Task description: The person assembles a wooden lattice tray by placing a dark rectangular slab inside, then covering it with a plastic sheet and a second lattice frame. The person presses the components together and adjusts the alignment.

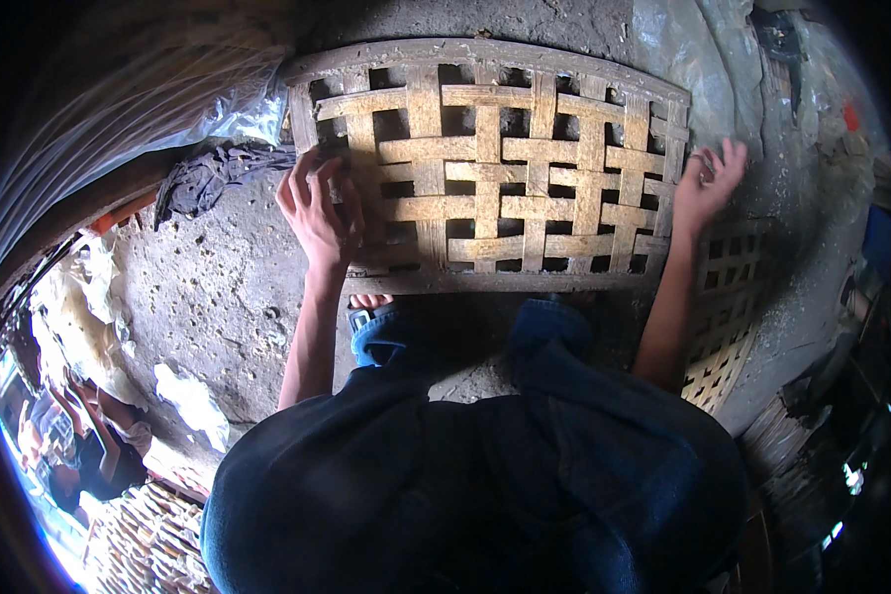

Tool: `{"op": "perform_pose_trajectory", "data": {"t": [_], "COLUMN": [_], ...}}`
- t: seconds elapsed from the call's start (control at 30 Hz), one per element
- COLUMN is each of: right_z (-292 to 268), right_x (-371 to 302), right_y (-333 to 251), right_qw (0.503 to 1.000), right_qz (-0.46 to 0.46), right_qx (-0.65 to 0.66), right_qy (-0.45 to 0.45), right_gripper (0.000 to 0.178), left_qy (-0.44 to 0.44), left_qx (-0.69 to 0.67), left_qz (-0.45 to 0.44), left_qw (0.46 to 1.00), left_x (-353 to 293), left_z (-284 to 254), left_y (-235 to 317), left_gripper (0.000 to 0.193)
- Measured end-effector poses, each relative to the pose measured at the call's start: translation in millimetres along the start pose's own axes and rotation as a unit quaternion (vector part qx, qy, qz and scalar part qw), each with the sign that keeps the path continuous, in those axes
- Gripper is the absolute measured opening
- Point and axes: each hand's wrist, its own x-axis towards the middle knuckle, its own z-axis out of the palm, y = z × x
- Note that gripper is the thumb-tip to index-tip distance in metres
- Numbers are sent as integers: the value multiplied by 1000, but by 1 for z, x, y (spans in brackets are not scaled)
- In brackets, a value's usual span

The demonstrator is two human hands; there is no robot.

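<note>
In front of my feet lies a rectangular woven bamboo rack [487, 168], its flat strips crossed with square gaps and held in a wooden frame. My left hand [322, 210] is at the rack's left side, fingers curled over the frame and thumb on the inner side. The undersides of those fingers are hidden. Just beyond the right edge, my right hand [708, 186] is raised with loosely bent, parted fingers and nothing in them. It looks apart from the frame.
Another woven rack [731, 307] lies partly behind my right forearm. Clear plastic sheeting [698, 59] is at the far right, with more plastic [257, 119] at the far left beside dark crumpled cloth [213, 178]. Another person [104, 445] is at the lower left, near stacked pale pieces [148, 540].
</note>
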Motion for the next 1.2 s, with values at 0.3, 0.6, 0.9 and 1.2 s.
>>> {"op": "perform_pose_trajectory", "data": {"t": [0.3, 0.6, 0.9, 1.2], "right_z": [67, 116, 131, 144], "right_x": [4, 5, -7, -6], "right_y": [-63, -62, -76, -75], "right_qw": [952, 949, 960, 964], "right_qz": [-238, -207, -100, -151], "right_qx": [-121, -199, -202, -126], "right_qy": [-151, -130, -166, -178], "right_gripper": [18, 18, 28, 22], "left_qy": [4, -1, -1, 2], "left_qx": [7, -1, -2, 7], "left_qz": [3, -5, 4, -12], "left_qw": [1000, 1000, 1000, 1000], "left_x": [-2, -1, -2, -1], "left_z": [0, 1, 2, 1], "left_y": [0, -1, -1, 0], "left_gripper": [34, 34, 34, 32]}}
